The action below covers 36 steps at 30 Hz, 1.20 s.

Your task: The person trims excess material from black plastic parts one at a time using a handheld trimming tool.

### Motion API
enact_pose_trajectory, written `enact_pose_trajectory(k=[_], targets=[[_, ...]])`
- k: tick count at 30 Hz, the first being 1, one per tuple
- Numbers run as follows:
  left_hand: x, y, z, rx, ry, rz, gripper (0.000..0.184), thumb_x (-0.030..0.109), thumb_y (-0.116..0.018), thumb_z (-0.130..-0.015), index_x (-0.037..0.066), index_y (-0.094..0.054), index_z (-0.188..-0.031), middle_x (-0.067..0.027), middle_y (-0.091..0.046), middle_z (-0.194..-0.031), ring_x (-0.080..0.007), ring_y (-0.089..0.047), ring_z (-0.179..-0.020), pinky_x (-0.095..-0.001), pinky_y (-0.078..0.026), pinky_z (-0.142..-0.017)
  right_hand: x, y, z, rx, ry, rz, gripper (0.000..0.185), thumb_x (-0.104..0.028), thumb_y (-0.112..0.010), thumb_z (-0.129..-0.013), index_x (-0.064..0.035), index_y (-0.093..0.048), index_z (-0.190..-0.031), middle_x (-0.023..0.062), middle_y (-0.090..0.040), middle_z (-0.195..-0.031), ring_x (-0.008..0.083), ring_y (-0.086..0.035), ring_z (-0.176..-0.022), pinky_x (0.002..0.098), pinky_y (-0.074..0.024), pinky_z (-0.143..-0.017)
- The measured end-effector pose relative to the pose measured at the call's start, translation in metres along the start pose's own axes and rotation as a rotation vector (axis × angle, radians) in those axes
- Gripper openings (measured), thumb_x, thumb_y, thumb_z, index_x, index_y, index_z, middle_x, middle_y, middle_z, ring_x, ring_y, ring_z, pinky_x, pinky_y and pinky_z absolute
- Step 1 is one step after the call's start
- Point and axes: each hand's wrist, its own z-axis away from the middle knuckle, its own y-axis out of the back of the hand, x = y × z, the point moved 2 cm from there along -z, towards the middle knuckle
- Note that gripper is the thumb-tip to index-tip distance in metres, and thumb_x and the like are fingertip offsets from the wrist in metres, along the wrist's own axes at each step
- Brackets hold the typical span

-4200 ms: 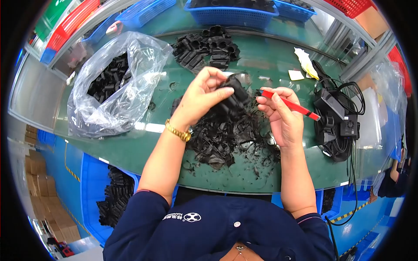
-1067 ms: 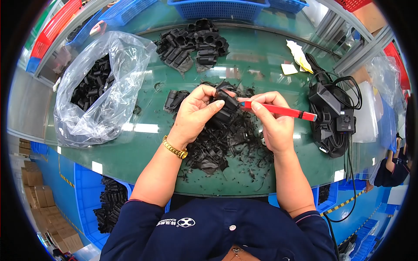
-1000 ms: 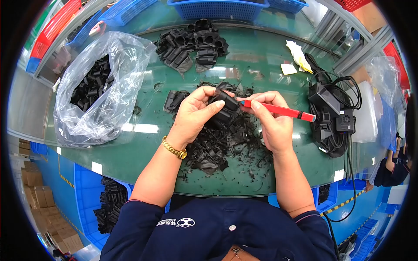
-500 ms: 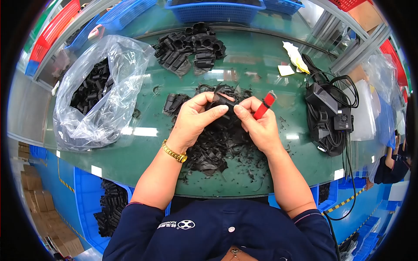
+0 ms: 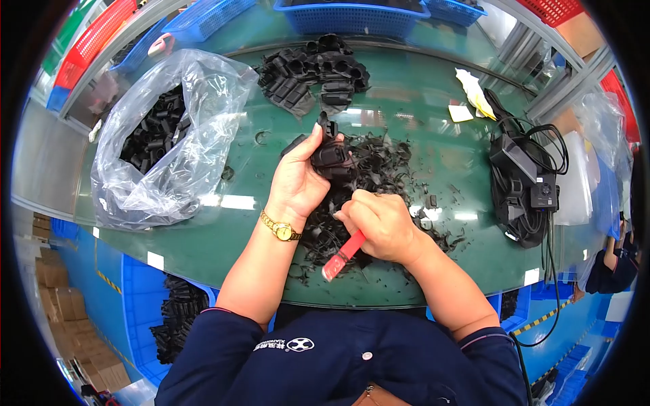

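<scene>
Our left hand (image 5: 298, 184) grips the black part (image 5: 330, 157) over scraps (image 5: 386, 166), presumably to steady it; our right hand (image 5: 384, 227) clasps the red tool (image 5: 347, 252), likely for control.

From my remote place, I count one clear bag (image 5: 217, 128). To the right of this bag I see two hands (image 5: 382, 223), one red tool (image 5: 345, 256), one gold watch (image 5: 283, 231), one yellow-and-white cloth (image 5: 476, 93) and one pale square (image 5: 460, 113). Farther back than the bag, there are at least three blue baskets (image 5: 355, 21). The black pieces (image 5: 152, 139) inside are too many for me to count.
</scene>
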Motion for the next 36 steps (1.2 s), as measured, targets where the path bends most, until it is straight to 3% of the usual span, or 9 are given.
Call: enact_pose_trajectory(k=[5,9,12,18,25,27,30,34,36], targets=[[0.003,-0.006,0.006,-0.110,0.015,-0.077,0.026,0.029,-0.053,-0.096,0.007,-0.059,-0.109,-0.0096,-0.066,-0.102,-0.0241,-0.062,-0.093,-0.0431,-0.050,-0.088,0.011,0.010,-0.002,-0.096,-0.297,-0.241,0.027,-0.008,-0.071,-0.077,-0.0042,-0.059,-0.101,0.0068,-0.055,-0.073,0.0233,-0.054,-0.056,0.0327,-0.0457,-0.051],[0.001,-0.013,0.010,-0.119,-0.048,-0.185,0.027,0.027,-0.054,-0.096,0.004,-0.061,-0.107,-0.0100,-0.066,-0.104,-0.0201,-0.062,-0.096,-0.0373,-0.049,-0.089,0.022,0.022,0.002,0.266,-0.603,-0.536,0.019,0.002,-0.066,-0.083,-0.0007,-0.059,-0.101,-0.0070,-0.048,-0.069,0.0003,-0.043,-0.062,0.0178,-0.0344,-0.053],[-0.005,-0.017,0.013,-0.135,-0.009,-0.225,0.028,0.027,-0.055,-0.095,0.002,-0.063,-0.105,-0.0086,-0.066,-0.103,-0.0180,-0.062,-0.097,-0.0335,-0.048,-0.089,0.022,0.030,-0.006,0.430,-0.648,-0.622,0.016,0.003,-0.061,-0.087,0.0025,-0.060,-0.103,-0.0057,-0.052,-0.076,-0.0005,-0.041,-0.062,0.0164,-0.0315,-0.054],[-0.014,-0.021,0.017,-0.179,-0.018,-0.316,0.024,0.021,-0.059,-0.094,0.000,-0.064,-0.104,-0.0053,-0.066,-0.099,-0.0126,-0.061,-0.092,-0.0277,-0.047,-0.085,0.029,0.025,0.000,0.418,-0.649,-0.648,0.013,-0.001,-0.063,-0.088,0.0016,-0.060,-0.100,-0.0047,-0.054,-0.077,0.0000,-0.042,-0.062,0.0166,-0.0341,-0.055],[-0.019,-0.026,0.025,-0.203,-0.302,-0.743,0.021,0.010,-0.066,-0.088,-0.001,-0.067,-0.105,-0.0027,-0.066,-0.098,-0.0084,-0.058,-0.091,-0.0235,-0.045,-0.083,0.037,0.033,0.005,0.378,-0.597,-0.431,0.008,-0.006,-0.062,-0.090,-0.0005,-0.056,-0.090,-0.0023,-0.053,-0.073,-0.0002,-0.041,-0.058,0.0167,-0.0315,-0.049],[-0.016,-0.035,0.033,-0.338,-0.726,-1.247,0.020,0.008,-0.066,-0.087,-0.001,-0.068,-0.104,-0.0016,-0.066,-0.097,-0.0079,-0.057,-0.090,-0.0232,-0.046,-0.082,0.038,0.032,0.009,0.410,-0.961,-1.098,0.016,-0.015,-0.053,-0.096,-0.0030,-0.053,-0.086,-0.0013,-0.049,-0.068,0.0022,-0.038,-0.052,0.0188,-0.0280,-0.045],[-0.026,-0.028,0.027,-0.219,-0.445,-0.831,0.020,0.010,-0.061,-0.091,-0.003,-0.065,-0.106,-0.0056,-0.066,-0.100,-0.0115,-0.060,-0.088,-0.0252,-0.047,-0.081,0.048,0.039,0.010,0.392,-0.908,-1.563,0.026,-0.024,-0.045,-0.100,-0.0045,-0.052,-0.084,0.0000,-0.046,-0.066,0.0056,-0.035,-0.049,0.0215,-0.0262,-0.044],[-0.023,-0.015,0.015,-0.195,-0.179,-0.435,0.012,0.012,-0.058,-0.093,0.002,-0.063,-0.098,-0.0065,-0.067,-0.098,-0.0135,-0.063,-0.087,-0.0288,-0.050,-0.082,0.041,0.049,0.004,0.541,-0.697,-0.992,0.056,-0.046,-0.027,-0.102,-0.0030,-0.055,-0.079,0.0052,-0.052,-0.072,0.0090,-0.040,-0.052,0.0208,-0.0330,-0.048],[-0.023,-0.015,0.014,-0.185,-0.170,-0.438,0.009,0.012,-0.058,-0.093,0.004,-0.061,-0.097,-0.0055,-0.066,-0.097,-0.0134,-0.063,-0.087,-0.0294,-0.051,-0.083,0.047,0.063,0.014,0.420,-0.664,-1.155,0.057,-0.046,-0.026,-0.102,-0.0015,-0.056,-0.081,0.0069,-0.054,-0.075,0.0099,-0.045,-0.055,0.0222,-0.0385,-0.051]])
